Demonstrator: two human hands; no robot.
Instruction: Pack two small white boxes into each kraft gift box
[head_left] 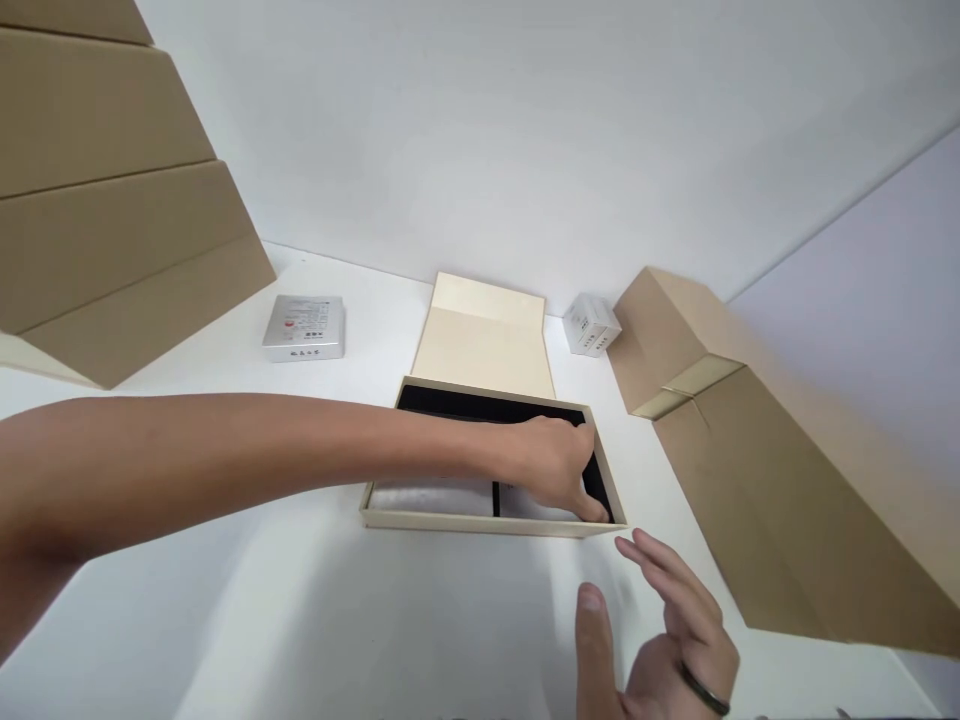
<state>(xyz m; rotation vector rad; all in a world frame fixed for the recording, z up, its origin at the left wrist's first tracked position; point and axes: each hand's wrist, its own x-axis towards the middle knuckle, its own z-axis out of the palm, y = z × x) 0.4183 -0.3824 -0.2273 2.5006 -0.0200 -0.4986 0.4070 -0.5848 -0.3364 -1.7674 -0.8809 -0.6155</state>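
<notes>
My left arm reaches across from the left, and my left hand [559,465] is down in the right end of a cream gift box [480,522] with a black lining. Its thumb and fingers span a silver box [521,505] in the right compartment, which the hand partly covers. Beside it, left of a black divider, lies another silver box [431,497], partly hidden under my forearm. My right hand [667,630], wearing a dark band, is off the front right corner of the gift box. Its thumb and fingers are apart, holding nothing.
The gift box's cream lid [484,345] lies folded back behind it. A flat silver box [305,328] stands at the back left, and a small white-silver box [591,325] at the back right. Open brown cartons flank the white table, one left [112,240], one right [757,500].
</notes>
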